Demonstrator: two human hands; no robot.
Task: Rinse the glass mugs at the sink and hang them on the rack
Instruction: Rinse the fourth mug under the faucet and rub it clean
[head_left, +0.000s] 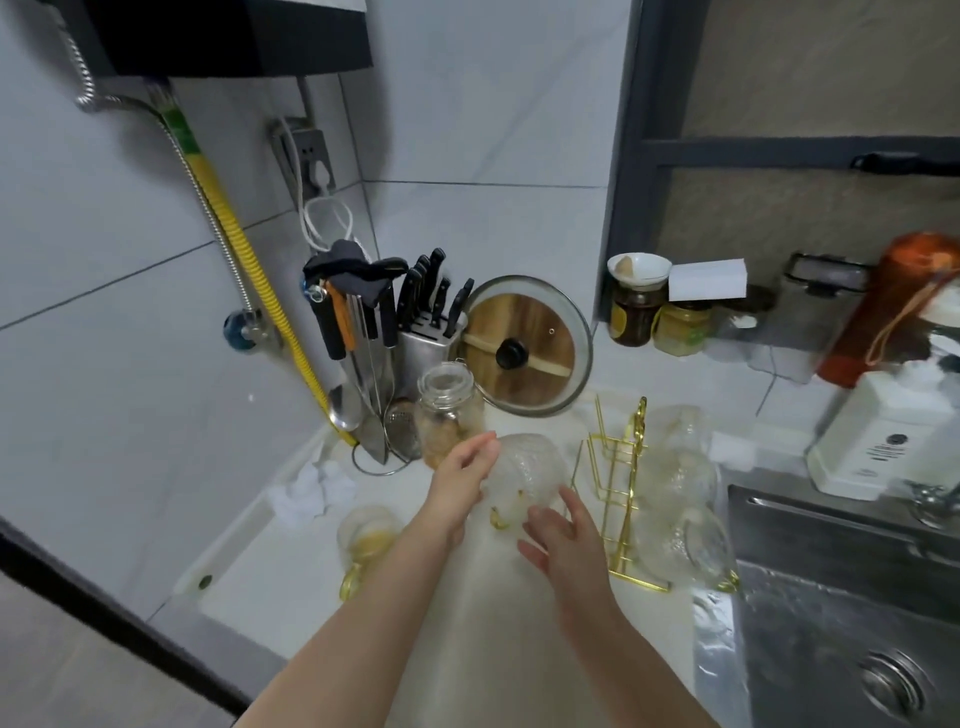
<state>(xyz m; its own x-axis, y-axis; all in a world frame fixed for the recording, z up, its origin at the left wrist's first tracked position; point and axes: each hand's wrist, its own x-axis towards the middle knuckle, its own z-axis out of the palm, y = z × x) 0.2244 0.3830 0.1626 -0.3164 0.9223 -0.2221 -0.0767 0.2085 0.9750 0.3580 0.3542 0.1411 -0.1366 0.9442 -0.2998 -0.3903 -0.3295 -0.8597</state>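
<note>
Both hands are on one glass mug (530, 475), which is held above the counter (291, 597) just left of the gold rack (621, 488). The left hand (460, 486) has its grip on the mug's upper left side, fingers curved against the glass; the right hand (563, 535) cups the lower right side with fingers spread and bent round it. The mug is blurred, so how it is turned is unclear, though a gold handle (500, 519) shows at its lower edge between the two hands.

Right of the rack's upright wires, several more glass mugs (680, 499) hang or lean close together, between the rack and the steel sink (852, 613). Left of the rack, past the left forearm, another glass mug with gold handle (366, 540) sits on the counter, with crumpled white paper (317, 488) just beyond it.

Behind the rack, a clear glass jar (449, 410) stands just behind the left hand's fingertips. Further back, a glass pot lid (527, 345) leans on a wooden board, beside a knife block (428, 322) and a stand of hanging utensils (358, 332). Right of the rack, past the sink's rim, stand a white soap bottle (878, 431), two jars (654, 317) on the ledge and an orange bottle (883, 312)
</note>
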